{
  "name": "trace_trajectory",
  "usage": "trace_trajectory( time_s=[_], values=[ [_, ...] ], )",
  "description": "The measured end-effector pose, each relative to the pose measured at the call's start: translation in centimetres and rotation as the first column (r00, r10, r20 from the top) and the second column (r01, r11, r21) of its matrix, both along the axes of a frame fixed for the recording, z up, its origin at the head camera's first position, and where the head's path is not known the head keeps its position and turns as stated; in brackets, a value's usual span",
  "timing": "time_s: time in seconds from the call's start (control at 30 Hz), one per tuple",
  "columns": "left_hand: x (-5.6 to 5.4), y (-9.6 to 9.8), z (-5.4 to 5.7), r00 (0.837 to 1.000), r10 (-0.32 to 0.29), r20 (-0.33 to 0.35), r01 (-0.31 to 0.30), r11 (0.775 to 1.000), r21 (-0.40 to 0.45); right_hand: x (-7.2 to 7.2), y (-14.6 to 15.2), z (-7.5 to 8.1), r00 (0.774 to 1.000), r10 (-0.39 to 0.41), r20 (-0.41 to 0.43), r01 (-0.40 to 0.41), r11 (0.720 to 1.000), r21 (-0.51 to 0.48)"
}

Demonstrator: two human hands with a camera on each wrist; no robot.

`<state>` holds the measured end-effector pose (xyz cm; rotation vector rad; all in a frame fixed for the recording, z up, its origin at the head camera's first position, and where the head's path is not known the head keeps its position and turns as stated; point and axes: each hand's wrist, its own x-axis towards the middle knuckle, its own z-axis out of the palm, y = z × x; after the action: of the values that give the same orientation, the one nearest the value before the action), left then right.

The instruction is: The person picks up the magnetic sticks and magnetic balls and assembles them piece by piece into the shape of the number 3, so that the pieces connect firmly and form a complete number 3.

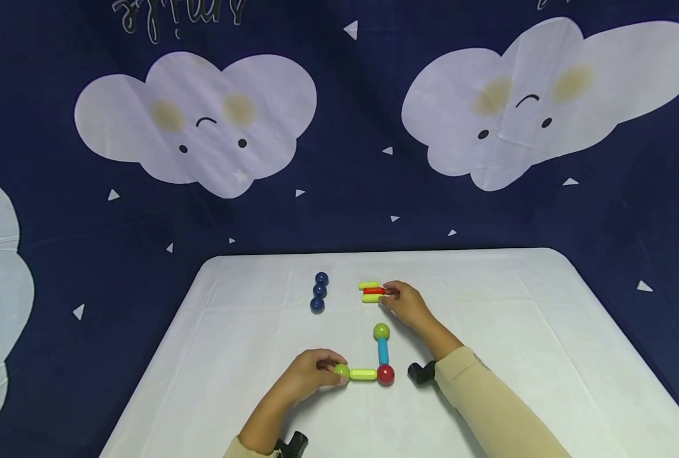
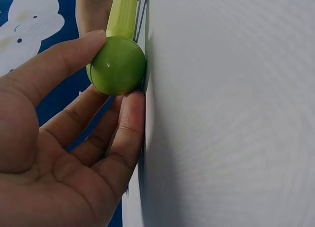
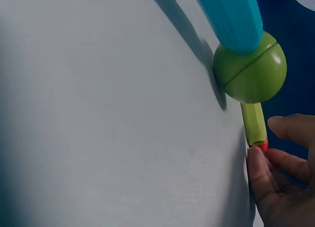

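My left hand (image 1: 312, 374) holds a green ball (image 2: 117, 65) between thumb and fingers, low at the white surface. From that ball a yellow-green rod (image 1: 363, 374) runs right to a red ball (image 1: 385, 374). A blue rod (image 1: 383, 352) leads away from the red ball to a second green ball (image 1: 381, 331), making an L shape. Farther back, my right hand (image 1: 408, 304) has its fingertips at the right end of a red rod (image 1: 374, 291). In the right wrist view the thumb stands apart from the fingers. Yellow-green rods (image 1: 369, 285) lie on either side of the red one.
Three dark blue balls (image 1: 319, 291) stand in a row left of the loose rods. White cloth covers the table (image 1: 231, 343). A dark blue cloth with clouds (image 1: 351, 127) hangs behind the back edge. Black wrist-worn pieces (image 1: 421, 373) sit at both wrists.
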<state>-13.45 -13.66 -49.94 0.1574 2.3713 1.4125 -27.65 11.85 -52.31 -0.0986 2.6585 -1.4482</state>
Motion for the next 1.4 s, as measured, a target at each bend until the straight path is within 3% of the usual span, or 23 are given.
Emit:
trace_trajectory(
  time_s=[0.23, 0.9, 1.2, 1.4],
  values=[
    [0.0, 0.0, -0.2, 1.000, -0.001, -0.011, 0.001, 1.000, 0.003, -0.5, -0.1, -0.3, 1.000, 0.006, -0.004, -0.006, 1.000, -0.009],
    [0.2, -0.1, -0.1, 1.000, 0.005, -0.013, -0.004, 1.000, 0.030, -0.2, -0.2, -0.2, 1.000, -0.010, -0.010, 0.010, 1.000, -0.012],
    [0.1, -0.1, 0.0, 1.000, 0.002, -0.002, -0.002, 0.999, 0.045, 0.6, 0.7, -0.2, 1.000, 0.005, -0.012, -0.004, 0.999, 0.050],
    [0.2, -0.1, 0.1, 1.000, 0.004, -0.002, -0.004, 0.999, 0.036, 1.1, 1.4, -0.4, 0.999, -0.016, 0.041, 0.016, 1.000, -0.008]
  ],
)
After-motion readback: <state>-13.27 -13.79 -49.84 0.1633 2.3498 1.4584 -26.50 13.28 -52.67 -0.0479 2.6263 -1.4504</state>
